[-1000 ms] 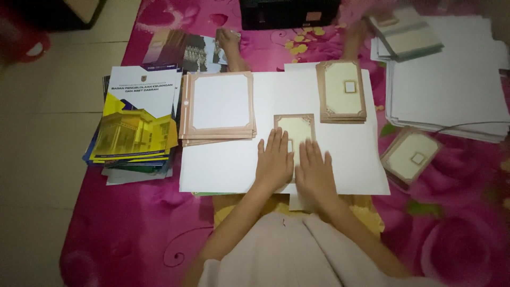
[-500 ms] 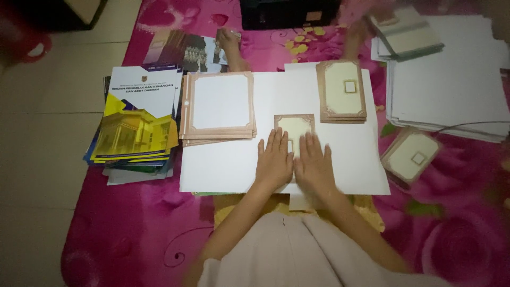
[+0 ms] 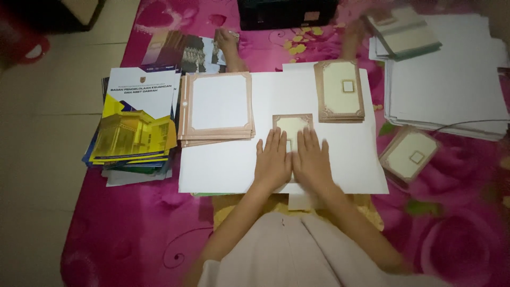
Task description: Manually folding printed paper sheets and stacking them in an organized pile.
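Your left hand [image 3: 273,160] and right hand [image 3: 312,159] lie flat, fingers spread, side by side, grasping nothing, pressing the small bordered card [image 3: 292,124]. Card sits on the white sheet [image 3: 223,165], its top edge showing beyond your fingertips.

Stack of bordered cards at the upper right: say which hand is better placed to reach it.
Right. The right hand lies nearer the stack of bordered cards, likely reaching without crossing the left hand.
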